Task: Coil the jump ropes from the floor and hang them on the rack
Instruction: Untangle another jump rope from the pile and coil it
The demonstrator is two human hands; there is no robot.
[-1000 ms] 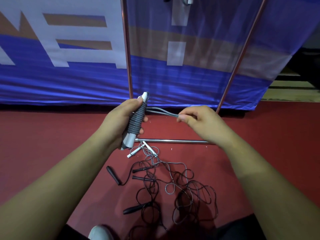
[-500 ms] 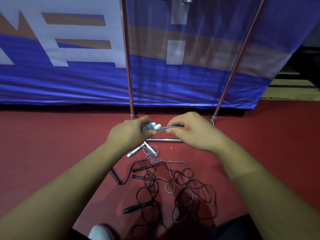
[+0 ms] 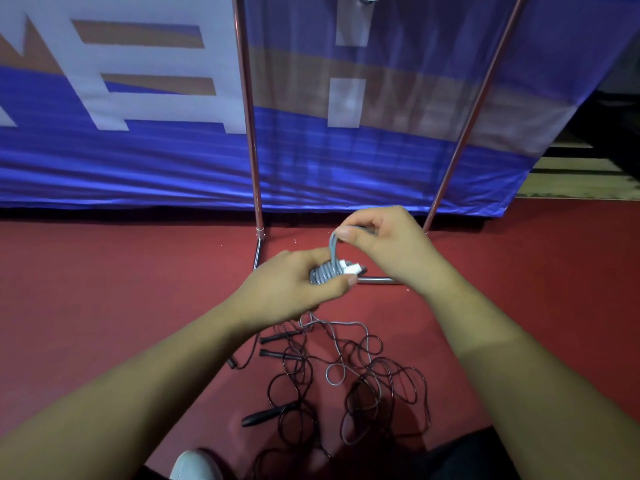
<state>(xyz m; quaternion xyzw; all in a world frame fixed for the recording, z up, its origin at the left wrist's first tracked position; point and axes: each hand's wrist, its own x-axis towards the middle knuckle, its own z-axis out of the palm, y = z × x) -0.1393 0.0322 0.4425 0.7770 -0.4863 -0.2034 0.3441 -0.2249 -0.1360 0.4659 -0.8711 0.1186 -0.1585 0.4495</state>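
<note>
While the grey rope (image 3: 323,273) is off the floor: it sits as a tight bundle between both hands, just above the foot of the rack, with a white handle (image 3: 351,268) end poking out to the right.
Left hand (image 3: 298,285): the grip is clenched round the bundle, thumb on the near side. This pins the turns so they cannot spring loose.
Right hand (image 3: 388,247): the grip pinches a short doubled length of cord (image 3: 333,245) rising from the bundle. It is held up taut, probably to lay or tuck a last turn.
Step in hand: judged to be finishing the wrap on this one rope. It has not yet been hung.
Rack (image 3: 247,116): two metal uprights stand in front of a blue banner (image 3: 138,161). The base bar (image 3: 375,280) lies on the floor behind the hands, and the hanging bar is out of view above.
Floor (image 3: 104,289): red. A tangle of black ropes (image 3: 381,386) lies below the hands, with a loose grey cord (image 3: 334,374) threaded through it. Whether that cord joins the bundle cannot be told.
Remaining: most of the task, since the tangle is uncoiled.
Risk: easing the left grip before the end is tucked would likely let the wrap unwind.
</note>
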